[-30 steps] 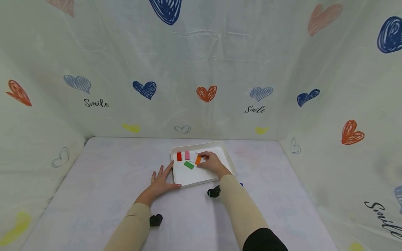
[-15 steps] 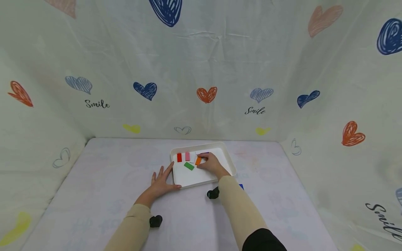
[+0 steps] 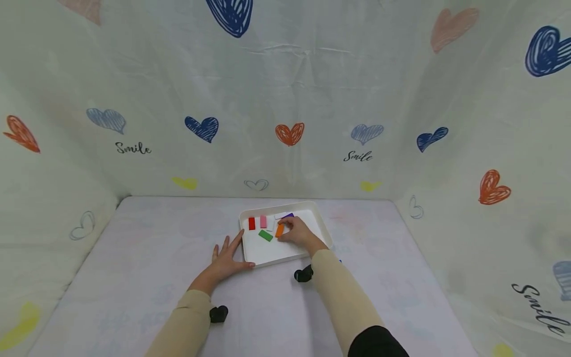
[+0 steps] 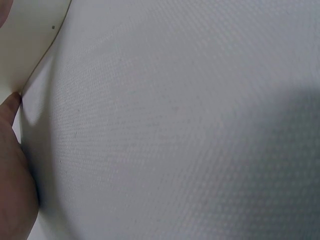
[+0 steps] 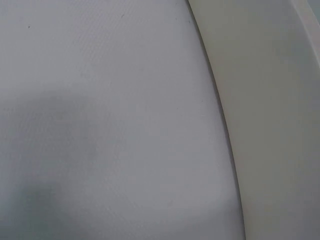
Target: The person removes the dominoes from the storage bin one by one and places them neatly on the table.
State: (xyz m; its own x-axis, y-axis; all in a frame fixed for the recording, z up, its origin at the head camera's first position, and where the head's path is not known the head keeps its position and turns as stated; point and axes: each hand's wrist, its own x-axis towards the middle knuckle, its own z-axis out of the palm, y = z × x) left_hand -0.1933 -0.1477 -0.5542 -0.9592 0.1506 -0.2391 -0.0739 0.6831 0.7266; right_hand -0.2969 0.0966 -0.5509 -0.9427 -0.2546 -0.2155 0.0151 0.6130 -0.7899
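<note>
A white rectangular tray [image 3: 272,253] lies toward the back of the table. My left hand [image 3: 223,265] is spread at its left side, index fingertip and thumb at the rim; in the left wrist view, part of that hand [image 4: 15,185] touches the tray's wall [image 4: 30,45]. Over the tray, my right hand [image 3: 301,235] pinches an orange rectangular piece [image 3: 279,230] between thumb and fingers. A green piece [image 3: 265,235] lies at an angle left of it. Red [image 3: 252,223] and pink [image 3: 263,221] pieces sit behind. Beyond the right fingers a purple piece [image 3: 289,215] shows, partly hidden.
White pieces lie near the pink one, faint against the tray. A sliver of something blue [image 3: 340,261] shows beside the right sleeve [image 3: 343,292]. Dark wrist-worn devices [image 3: 303,273] sit on both arms. A heart-print curtain [image 3: 285,89] surrounds the white table [image 3: 147,258].
The head view has shifted slightly. More of the purple piece shows past the right fingers, and less of the blue thing by the sleeve. Both hands stay nearly in place.
</note>
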